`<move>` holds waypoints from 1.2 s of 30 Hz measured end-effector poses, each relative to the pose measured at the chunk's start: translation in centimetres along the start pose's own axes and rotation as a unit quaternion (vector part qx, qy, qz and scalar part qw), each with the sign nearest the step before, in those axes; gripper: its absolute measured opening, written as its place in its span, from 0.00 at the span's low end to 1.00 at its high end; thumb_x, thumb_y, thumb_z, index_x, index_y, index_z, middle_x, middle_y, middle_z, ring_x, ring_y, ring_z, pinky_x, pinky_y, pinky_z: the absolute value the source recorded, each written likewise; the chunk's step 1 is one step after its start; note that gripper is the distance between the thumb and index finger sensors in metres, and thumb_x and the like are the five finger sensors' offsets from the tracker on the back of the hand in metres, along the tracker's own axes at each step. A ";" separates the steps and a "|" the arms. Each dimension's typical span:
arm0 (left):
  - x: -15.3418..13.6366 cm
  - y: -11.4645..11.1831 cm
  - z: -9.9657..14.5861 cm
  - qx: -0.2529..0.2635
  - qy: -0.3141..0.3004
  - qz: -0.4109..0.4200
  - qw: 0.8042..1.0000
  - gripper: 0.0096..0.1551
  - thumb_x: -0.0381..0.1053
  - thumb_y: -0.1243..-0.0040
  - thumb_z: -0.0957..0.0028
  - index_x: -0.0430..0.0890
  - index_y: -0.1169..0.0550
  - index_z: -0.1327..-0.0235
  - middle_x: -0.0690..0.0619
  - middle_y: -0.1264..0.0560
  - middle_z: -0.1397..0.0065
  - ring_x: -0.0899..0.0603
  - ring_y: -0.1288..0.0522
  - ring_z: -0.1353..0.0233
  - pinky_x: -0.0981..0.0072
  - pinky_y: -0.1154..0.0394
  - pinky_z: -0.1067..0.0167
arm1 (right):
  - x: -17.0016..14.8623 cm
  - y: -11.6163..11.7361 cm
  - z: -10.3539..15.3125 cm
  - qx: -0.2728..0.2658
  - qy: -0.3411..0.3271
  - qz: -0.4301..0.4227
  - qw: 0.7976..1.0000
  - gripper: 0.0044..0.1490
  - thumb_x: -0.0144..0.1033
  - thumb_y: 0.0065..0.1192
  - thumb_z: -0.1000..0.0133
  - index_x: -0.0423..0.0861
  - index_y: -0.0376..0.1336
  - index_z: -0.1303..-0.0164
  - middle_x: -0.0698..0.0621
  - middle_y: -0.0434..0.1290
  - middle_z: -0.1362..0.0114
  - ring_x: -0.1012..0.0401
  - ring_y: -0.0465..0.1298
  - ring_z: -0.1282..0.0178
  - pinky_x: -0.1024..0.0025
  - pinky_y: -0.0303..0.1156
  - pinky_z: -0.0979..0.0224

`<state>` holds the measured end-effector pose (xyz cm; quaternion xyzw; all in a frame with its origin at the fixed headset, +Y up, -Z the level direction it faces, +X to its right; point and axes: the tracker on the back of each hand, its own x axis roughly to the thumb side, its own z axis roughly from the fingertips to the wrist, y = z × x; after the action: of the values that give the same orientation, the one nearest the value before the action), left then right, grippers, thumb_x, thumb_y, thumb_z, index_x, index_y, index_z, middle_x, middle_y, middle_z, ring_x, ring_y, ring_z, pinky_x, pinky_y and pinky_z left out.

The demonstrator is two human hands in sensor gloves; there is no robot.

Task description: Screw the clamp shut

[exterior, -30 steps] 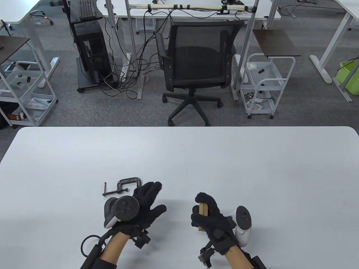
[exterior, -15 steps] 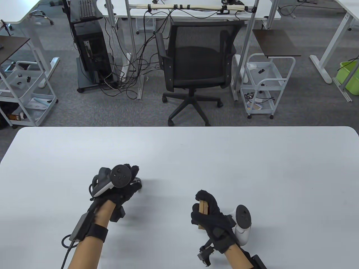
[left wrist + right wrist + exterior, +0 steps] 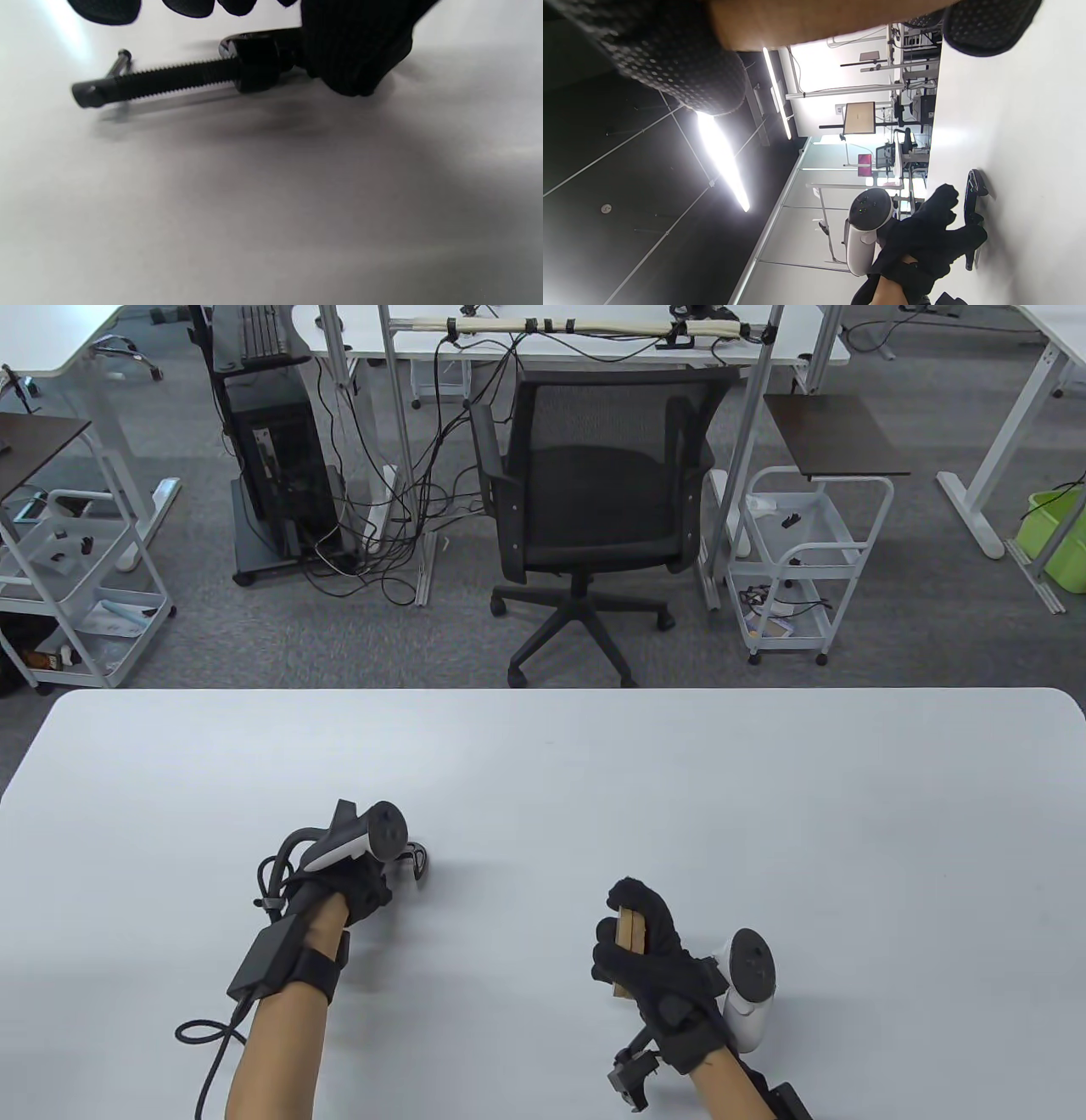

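A black C-clamp (image 3: 417,858) lies on the white table (image 3: 594,780), mostly hidden under my left hand (image 3: 365,878). In the left wrist view its threaded screw (image 3: 169,78) sticks far out to the left, and my gloved fingers (image 3: 352,55) grip the frame beside the nut. The right wrist view shows the clamp (image 3: 973,197) under my left hand (image 3: 925,241). My right hand (image 3: 657,954) holds a small stack of wooden blocks (image 3: 630,933) upright, off to the clamp's right. The blocks (image 3: 818,21) also show in the right wrist view.
An office chair (image 3: 594,492) stands beyond the table's far edge. White carts (image 3: 802,560) and desks with cables stand further back. A cable (image 3: 208,1044) trails from my left forearm on the table.
My left hand was open beside the clamp, then moved up and left over it and closed on its frame. My right hand shifted slightly right with the blocks.
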<state>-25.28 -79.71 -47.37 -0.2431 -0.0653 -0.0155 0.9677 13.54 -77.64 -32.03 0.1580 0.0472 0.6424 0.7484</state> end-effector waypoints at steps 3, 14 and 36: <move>-0.1 -0.5 -0.5 0.003 -0.010 0.029 1.000 0.57 0.50 0.29 0.52 0.43 0.50 0.18 0.38 0.52 0.14 0.29 0.46 0.20 0.36 0.34 0.29 | 0.1 -0.1 0.0 -0.001 -0.002 0.001 1.000 0.55 0.56 0.78 0.48 0.59 0.47 0.19 0.39 0.43 0.16 0.31 0.56 0.29 0.39 0.70 0.41; 0.6 -0.1 -1.2 0.025 -0.042 -0.038 0.998 0.52 0.54 0.31 0.52 0.35 0.41 0.21 0.33 0.40 0.22 0.27 0.35 0.28 0.47 0.26 0.32 | -0.4 -0.1 -0.1 0.003 0.006 0.008 1.000 0.54 0.56 0.78 0.48 0.58 0.47 0.19 0.39 0.43 0.16 0.31 0.56 0.29 0.39 0.70 0.41; 2.6 -0.4 -1.5 0.025 -0.017 -0.103 0.994 0.52 0.63 0.43 0.48 0.28 0.40 0.25 0.31 0.37 0.27 0.27 0.31 0.33 0.46 0.23 0.37 | -0.5 0.2 0.1 0.009 0.010 0.011 1.000 0.55 0.56 0.78 0.48 0.58 0.47 0.19 0.39 0.43 0.16 0.31 0.56 0.29 0.38 0.70 0.41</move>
<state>-22.57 -80.78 -48.11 -0.2111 -0.1063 -0.1089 0.9656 13.29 -78.13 -32.00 0.1591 0.0587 0.6518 0.7392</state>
